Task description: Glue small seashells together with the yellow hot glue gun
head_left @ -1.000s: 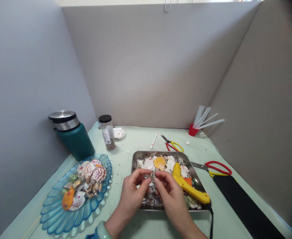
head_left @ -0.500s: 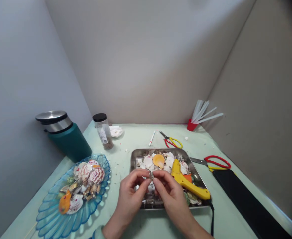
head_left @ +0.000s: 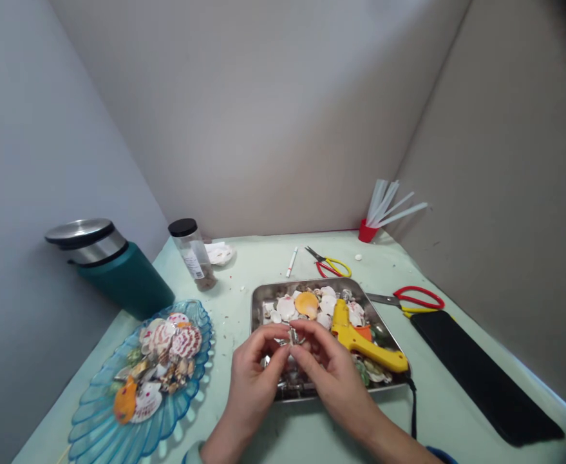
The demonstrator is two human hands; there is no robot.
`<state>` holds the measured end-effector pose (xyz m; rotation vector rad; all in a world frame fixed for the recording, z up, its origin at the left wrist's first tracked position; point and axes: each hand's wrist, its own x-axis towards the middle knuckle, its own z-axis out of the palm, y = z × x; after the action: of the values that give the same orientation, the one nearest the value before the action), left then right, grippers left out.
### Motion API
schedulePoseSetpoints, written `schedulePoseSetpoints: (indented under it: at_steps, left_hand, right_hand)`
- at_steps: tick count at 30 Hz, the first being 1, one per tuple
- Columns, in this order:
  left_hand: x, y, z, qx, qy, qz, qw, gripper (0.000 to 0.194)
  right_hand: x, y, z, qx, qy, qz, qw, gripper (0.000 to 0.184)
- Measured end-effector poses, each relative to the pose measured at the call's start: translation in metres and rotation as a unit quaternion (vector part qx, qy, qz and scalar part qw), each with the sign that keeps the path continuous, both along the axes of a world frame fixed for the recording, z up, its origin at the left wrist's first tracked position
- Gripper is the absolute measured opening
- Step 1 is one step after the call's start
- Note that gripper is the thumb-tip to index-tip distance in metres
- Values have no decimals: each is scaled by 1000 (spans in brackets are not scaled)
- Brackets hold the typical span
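My left hand [head_left: 259, 364] and my right hand [head_left: 328, 361] meet over the front of a metal tray [head_left: 258, 303]. Thumbs and forefingers of both pinch a small greyish, shiny piece [head_left: 292, 336]; its exact kind is too small to make out. Under and behind the fingers, the tray holds many seashells, among them an orange scallop shell [head_left: 306, 305] and white ones. A yellow glue gun [head_left: 367, 348] lies across the tray's right side, close to my right hand, with its black cord hanging over the front rim.
On the left stand a blue scalloped dish [head_left: 160, 422] of shells, a teal bottle [head_left: 123, 277] and a black-lidded jar [head_left: 193, 254]. Behind the tray lie a marker [head_left: 292, 262] and small scissors [head_left: 331, 264]. Larger scissors [head_left: 418, 298], a black slab [head_left: 480, 374] and a red cup of glue sticks [head_left: 368, 231] are rightward.
The camera view has tilted slightly. My fingers have shifted around the small piece, with the right forefinger raised and reaching further over it. Both hands stay over the tray's front.
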<state>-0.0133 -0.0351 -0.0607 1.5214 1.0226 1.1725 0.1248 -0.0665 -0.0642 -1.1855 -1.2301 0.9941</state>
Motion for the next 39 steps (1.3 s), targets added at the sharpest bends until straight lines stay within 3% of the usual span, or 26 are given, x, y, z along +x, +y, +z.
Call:
schedulePoseSetpoints:
  at_steps: [7, 39]
  left_hand:
    - [-2, -1, -5, -6, -6, 0, 1000, 8]
    - [-2, -1, -1, -2, 40, 3, 999, 14]
  right_hand:
    - [0, -1, -3, -6, 6, 18, 1000, 28]
    - [1, 0, -5, -28, -11, 40, 999, 26]
